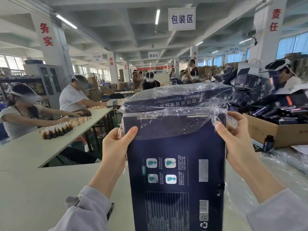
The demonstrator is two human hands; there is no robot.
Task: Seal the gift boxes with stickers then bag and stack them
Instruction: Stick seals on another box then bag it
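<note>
The navy gift box (175, 172) stands on end on the worktop (41, 189), upright, probably so the clear plastic bag (166, 124) can slide down over it; the film covers only its top end. The left hand (115, 147) grips the box's left edge, thumb pinning the film, while the right hand (236, 140) pinches the film at the right edge. Just behind lies an already bagged box (180, 97).
</note>
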